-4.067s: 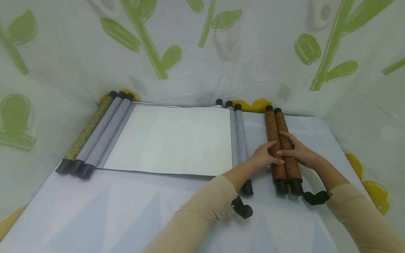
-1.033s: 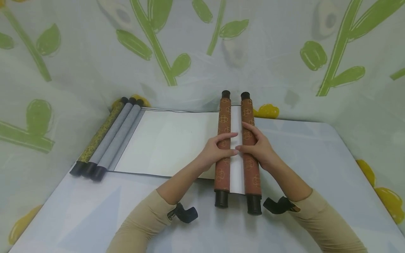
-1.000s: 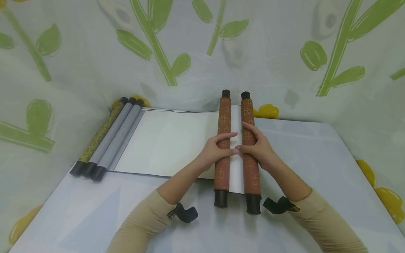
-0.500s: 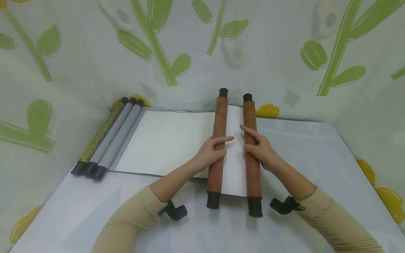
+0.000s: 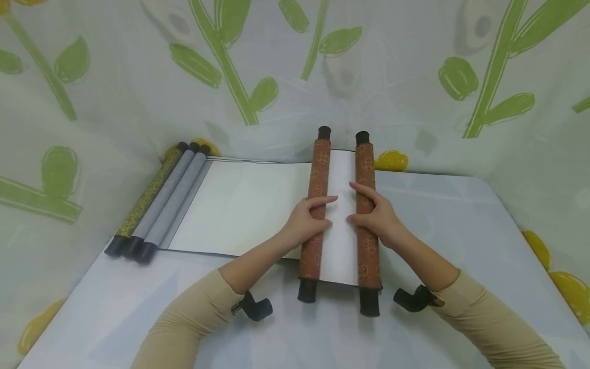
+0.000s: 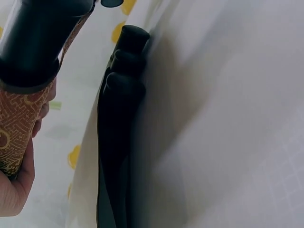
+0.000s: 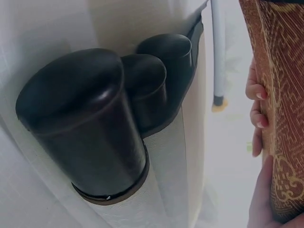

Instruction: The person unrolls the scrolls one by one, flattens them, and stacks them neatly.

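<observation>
A scroll with two brown, gold-patterned rollers and black end caps is held above the table in the head view. Between its left roller [image 5: 321,169] and right roller [image 5: 365,174] stretches a strip of white paper [image 5: 340,236]. My left hand [image 5: 304,221] grips the left roller, thumb and index finger reaching over its inner side. Round the right roller my right hand [image 5: 380,218] holds in the same way. Beneath lies a wide unrolled white sheet [image 5: 244,205], its right end hidden by the scroll and left hand. Brown rollers also show in both wrist views.
At the sheet's left end lie two grey rollers [image 5: 172,202] and a yellow-green patterned roller [image 5: 149,192], side by side. Black end caps [image 7: 85,118] of the rollers at its right end show in the right wrist view. A leaf-printed curtain [image 5: 295,102] rises behind the table [image 5: 428,205].
The brown scroll, earlier lying on the table's right with rollers together, has been lifted and carried left over the white sheet. Its rollers have moved apart, widening the white strip, with both hands still holding.
</observation>
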A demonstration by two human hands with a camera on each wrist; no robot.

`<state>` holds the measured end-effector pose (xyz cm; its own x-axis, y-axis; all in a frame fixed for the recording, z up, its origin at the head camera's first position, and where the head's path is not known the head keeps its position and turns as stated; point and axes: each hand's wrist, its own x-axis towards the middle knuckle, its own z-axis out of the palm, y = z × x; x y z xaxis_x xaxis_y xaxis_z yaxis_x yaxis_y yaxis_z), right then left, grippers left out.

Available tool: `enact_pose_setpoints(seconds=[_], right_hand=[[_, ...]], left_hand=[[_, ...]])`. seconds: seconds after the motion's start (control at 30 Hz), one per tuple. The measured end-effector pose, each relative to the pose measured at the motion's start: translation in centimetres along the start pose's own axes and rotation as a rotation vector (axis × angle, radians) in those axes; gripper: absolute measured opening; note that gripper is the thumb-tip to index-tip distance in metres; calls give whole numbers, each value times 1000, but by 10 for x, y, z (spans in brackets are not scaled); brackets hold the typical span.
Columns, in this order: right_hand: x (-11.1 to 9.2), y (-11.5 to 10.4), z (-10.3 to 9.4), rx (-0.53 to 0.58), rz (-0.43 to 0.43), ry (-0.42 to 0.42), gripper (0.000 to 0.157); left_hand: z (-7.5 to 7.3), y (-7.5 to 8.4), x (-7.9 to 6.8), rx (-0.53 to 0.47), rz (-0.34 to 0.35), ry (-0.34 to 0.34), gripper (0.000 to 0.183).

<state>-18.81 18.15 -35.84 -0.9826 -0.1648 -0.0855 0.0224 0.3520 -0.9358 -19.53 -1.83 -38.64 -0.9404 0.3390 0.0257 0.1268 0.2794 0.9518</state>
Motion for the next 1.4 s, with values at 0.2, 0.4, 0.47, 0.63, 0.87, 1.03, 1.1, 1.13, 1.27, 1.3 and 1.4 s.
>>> enact_pose_setpoints(seconds=[0.2,0.4,0.47,0.63,0.87,1.03,1.1,1.13,1.27,1.3,1.4], right_hand=[[-3,-1,-3,16,25,-6,79],[-4,1,-8,-9,18,-15,80],[-3,1,-10,-16,14,-12,80],[-1,4,-9,-41,4,18,80],[0,3,-6,-59,21,36,88],[0,-1,-8,-58,12,31,88],[0,-2,-8,-53,8,29,88],[0,-2,-8,-51,8,29,88],[0,-2,-10,-50,3,30,87],[0,-2,-11,-48,4,28,86],[-1,-1,-14,-47,6,23,82]], left_hand=[[-4,-1,-2,-1,13,13,57],[-7,-8,-3,-10,10,52,54],[-8,-11,-4,-18,6,67,52],[-9,-16,-5,-37,-3,80,49],[-14,-12,-6,-8,-11,87,51],[-15,-7,-8,-15,-23,88,53],[-16,-7,-8,-17,-24,87,53],[-16,-6,-8,-18,-23,87,54],[-18,-7,-9,-23,-11,86,55],[-19,-7,-9,-24,-10,88,55],[-21,-9,-8,-19,4,89,53]])
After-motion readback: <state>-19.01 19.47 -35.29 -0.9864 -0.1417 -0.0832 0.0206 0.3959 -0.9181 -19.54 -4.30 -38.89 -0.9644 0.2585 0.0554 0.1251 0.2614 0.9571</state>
